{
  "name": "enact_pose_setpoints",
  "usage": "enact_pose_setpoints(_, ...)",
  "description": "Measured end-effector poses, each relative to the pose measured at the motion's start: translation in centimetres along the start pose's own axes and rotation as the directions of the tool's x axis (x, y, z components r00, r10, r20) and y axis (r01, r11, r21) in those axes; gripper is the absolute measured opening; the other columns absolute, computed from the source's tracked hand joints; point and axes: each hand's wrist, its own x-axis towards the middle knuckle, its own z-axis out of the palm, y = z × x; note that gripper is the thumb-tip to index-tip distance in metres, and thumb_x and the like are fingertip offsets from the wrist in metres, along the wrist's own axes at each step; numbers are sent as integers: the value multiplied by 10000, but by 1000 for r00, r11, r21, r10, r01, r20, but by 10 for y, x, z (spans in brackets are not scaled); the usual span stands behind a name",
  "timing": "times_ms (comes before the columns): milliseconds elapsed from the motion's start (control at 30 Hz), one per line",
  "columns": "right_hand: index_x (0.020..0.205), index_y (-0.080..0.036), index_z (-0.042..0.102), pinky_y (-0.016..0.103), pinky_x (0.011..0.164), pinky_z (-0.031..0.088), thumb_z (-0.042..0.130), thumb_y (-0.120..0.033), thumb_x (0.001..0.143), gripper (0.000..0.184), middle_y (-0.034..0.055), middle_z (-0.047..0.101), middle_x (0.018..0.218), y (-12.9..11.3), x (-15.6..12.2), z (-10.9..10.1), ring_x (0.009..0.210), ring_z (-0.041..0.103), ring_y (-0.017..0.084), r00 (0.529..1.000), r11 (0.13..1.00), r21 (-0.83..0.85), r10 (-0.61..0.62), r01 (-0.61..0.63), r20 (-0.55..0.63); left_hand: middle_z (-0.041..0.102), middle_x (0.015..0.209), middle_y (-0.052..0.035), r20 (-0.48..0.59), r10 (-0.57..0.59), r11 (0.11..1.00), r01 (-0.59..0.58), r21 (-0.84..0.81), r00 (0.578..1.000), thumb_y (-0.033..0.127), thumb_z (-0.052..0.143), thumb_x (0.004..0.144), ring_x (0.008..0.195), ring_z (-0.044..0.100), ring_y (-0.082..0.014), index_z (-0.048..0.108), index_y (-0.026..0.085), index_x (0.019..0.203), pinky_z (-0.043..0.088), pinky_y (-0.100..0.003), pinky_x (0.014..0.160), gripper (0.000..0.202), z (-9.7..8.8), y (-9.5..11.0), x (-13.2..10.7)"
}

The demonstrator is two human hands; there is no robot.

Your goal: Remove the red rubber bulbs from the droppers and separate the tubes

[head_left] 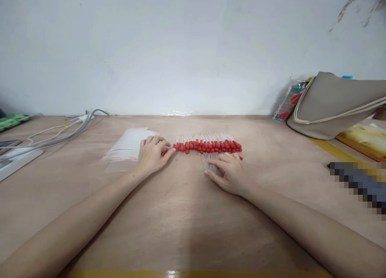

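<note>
A row of clear glass droppers with red rubber bulbs (pixel 208 145) lies across the middle of the wooden table (pixel 181 213). My left hand (pixel 153 154) rests at the row's left end, fingers curled over a few red bulbs. My right hand (pixel 227 171) lies just in front of the row, fingers flat on a small bunch of clear droppers (pixel 208 160). Clear plastic zip bags (pixel 128 149) lie stacked to the left of my left hand.
A beige bag (pixel 331 105) sits at the back right beside a colourful packet (pixel 288 103) and a yellow box (pixel 366 139). Grey and white cables (pixel 60 133) and a power strip (pixel 18 159) lie at the left. A white wall stands behind.
</note>
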Motion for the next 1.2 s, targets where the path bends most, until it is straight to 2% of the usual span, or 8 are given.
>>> enact_pose_setpoints(267,780,-176,661,308,688,287,527,-349,825,223,17,556,637,8,-3,-4,653,473,134,984,1000,-19,18,-22,-179,592,958,-64,61,-45,999,45,-3,997,441,519,799,966,482,-255,624,185,710,301,-416,822,290,15,10,18)
enact_pose_setpoints(467,774,-176,653,315,692,297,526,-327,826,204,11,546,640,8,-3,-3,652,481,134,979,999,-27,26,-32,-200,616,878,-55,45,-254,961,257,-101,966,388,492,809,942,496,-259,602,186,685,332,-410,812,262,16,13,23)
enact_pose_setpoints(567,810,-180,645,326,703,313,525,-305,825,174,18,555,685,10,-4,-3,683,502,142,978,999,-23,39,-44,-207,625,832,-49,-18,-288,942,280,-184,957,357,477,822,905,516,-239,589,180,735,359,-386,808,227,8,13,18)
enact_pose_setpoints(633,909,-176,628,335,726,341,520,-299,825,184,38,559,764,11,-4,-3,739,521,156,974,999,-10,50,-54,-219,626,791,-39,-39,-231,943,214,-256,972,347,468,835,839,537,-210,572,175,778,387,-356,786,208,1,13,8)
enact_pose_setpoints(733,1108,-158,537,370,798,376,543,-341,802,357,107,540,972,11,-5,-6,929,513,216,958,998,-7,60,-65,-281,623,801,-37,-13,-52,936,44,-350,999,332,466,848,774,554,-181,560,172,835,424,-324,738,186,-9,14,-17)
enact_pose_setpoints(867,1209,-174,462,414,863,345,582,-451,754,546,139,504,1120,5,-6,-11,1046,468,265,965,998,-62,-20,4,-262,628,852,-44,-1,212,888,-193,-417,977,278,497,846,806,578,-173,570,182,885,446,-328,753,127,-15,19,-47)
enact_pose_setpoints(1033,1056,-207,589,378,813,286,549,-463,792,369,71,609,983,-2,-8,-11,889,507,200,989,987,-77,-144,141,-41,646,900,-36,-43,330,815,-307,-490,943,196,524,841,830,600,-143,569,195,916,473,-287,751,88,-11,29,-53)
enact_pose_setpoints(1200,994,-209,629,347,752,245,502,-420,845,288,31,651,796,-8,-4,-7,766,494,162,983,981,-70,-178,181,49,637,927,-46,-92,351,774,-344,-532,932,172,535,834,862,611,-133,561,187,912,497,-249,753,84,-3,34,-52)
